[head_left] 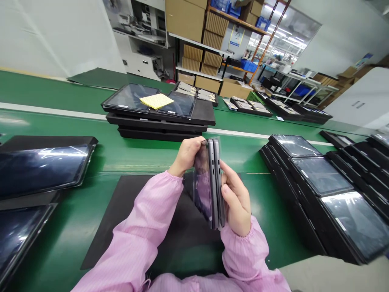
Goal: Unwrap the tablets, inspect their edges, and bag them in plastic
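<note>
Your left hand (187, 156) pinches the far upper corner of two slim tablets (212, 184), while your right hand (238, 198) presses bent fingers and thumb against their right side — both wrists angled inward, the pair standing on edge face to face between your palms, their ported edges up toward you. They are above a black mat (130, 215) on the green worktop (109, 156), in front of your chest. To your right, a stack of black trays (281, 182) carries three screens (323, 175) in its top layer, with more trays beyond. Ahead, another tray stack (158, 123) bears two tablets and a yellow sheet (156, 101) lying partly over both. On your left, a dark tray holds a large film-wrapped screen (42, 168). Farther off, low trays (251, 106) hold pale flat pieces — and behind them stand shelves of cardboard boxes (194, 61) and blue bins (248, 65).
</note>
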`<control>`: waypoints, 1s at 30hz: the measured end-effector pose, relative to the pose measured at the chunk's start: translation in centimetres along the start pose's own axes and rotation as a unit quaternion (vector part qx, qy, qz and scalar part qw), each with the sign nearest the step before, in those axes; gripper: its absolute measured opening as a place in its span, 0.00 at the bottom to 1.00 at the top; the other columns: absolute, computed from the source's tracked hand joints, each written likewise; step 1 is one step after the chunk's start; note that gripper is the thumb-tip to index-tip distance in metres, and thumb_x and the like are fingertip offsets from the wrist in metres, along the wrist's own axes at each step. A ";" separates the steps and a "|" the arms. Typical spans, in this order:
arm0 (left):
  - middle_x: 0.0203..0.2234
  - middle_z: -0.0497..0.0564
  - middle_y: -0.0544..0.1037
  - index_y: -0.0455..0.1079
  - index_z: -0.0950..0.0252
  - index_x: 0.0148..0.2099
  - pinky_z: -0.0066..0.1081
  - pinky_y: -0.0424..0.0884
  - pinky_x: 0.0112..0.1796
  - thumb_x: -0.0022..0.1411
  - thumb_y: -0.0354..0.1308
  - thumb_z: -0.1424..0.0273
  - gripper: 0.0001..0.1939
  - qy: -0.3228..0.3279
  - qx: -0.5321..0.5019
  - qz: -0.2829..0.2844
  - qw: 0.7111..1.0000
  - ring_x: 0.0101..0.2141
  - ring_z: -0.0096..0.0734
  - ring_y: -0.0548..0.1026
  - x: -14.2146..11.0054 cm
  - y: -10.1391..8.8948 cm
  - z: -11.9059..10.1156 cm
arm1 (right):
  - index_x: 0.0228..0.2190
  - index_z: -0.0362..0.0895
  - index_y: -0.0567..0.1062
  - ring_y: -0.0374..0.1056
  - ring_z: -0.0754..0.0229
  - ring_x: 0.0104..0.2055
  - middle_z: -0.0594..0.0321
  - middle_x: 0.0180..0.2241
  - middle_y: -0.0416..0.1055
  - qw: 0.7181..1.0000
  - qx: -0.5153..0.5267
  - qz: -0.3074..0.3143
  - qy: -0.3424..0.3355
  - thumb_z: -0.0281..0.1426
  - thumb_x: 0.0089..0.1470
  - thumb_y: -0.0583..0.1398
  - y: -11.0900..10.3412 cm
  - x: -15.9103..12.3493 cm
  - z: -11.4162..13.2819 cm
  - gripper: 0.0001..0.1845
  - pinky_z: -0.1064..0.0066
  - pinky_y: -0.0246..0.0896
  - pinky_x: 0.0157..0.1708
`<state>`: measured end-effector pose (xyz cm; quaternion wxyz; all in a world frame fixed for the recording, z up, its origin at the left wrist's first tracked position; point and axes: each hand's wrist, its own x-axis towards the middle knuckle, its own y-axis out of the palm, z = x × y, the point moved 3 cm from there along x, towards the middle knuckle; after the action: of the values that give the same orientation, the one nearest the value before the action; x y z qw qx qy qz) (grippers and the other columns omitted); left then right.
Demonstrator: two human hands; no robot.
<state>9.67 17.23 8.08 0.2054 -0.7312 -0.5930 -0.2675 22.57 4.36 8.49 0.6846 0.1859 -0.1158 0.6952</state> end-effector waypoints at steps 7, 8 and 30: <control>0.13 0.44 0.62 0.62 0.63 0.22 0.29 0.58 0.20 0.60 0.46 0.34 0.36 0.013 0.052 -0.003 0.999 0.16 0.26 0.60 0.2 0.0 -0.3 | 0.52 0.47 0.78 0.53 0.60 0.23 0.67 0.23 0.58 0.996 -0.047 -0.054 0.054 0.38 0.58 0.58 -1.4 0.9 -0.4 0.22 0.66 0.58 0.27; 0.13 0.45 0.63 0.63 0.63 0.23 0.29 0.58 0.20 0.60 0.46 0.34 0.36 0.008 0.052 -0.002 0.999 0.16 0.26 0.61 0.3 0.0 -0.2 | 0.51 0.47 0.79 0.55 0.60 0.24 0.67 0.23 0.60 0.995 -0.049 -0.063 0.057 0.38 0.58 0.58 -1.7 1.1 -0.3 0.22 0.65 0.59 0.28; 0.19 0.47 0.72 0.73 0.64 0.30 0.29 0.60 0.24 0.62 0.42 0.34 0.38 -0.021 0.205 -0.028 0.978 0.21 0.30 0.67 0.2 -0.1 0.1 | 0.35 0.47 0.83 0.76 0.51 0.51 0.65 0.42 0.82 0.968 0.138 -0.113 0.177 0.32 0.41 0.62 -3.8 4.1 -2.7 0.17 0.62 0.69 0.55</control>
<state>9.63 17.46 8.18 0.3309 -0.6618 -0.6598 -0.1310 26.10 9.36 7.39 0.7359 0.1643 0.1255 0.6447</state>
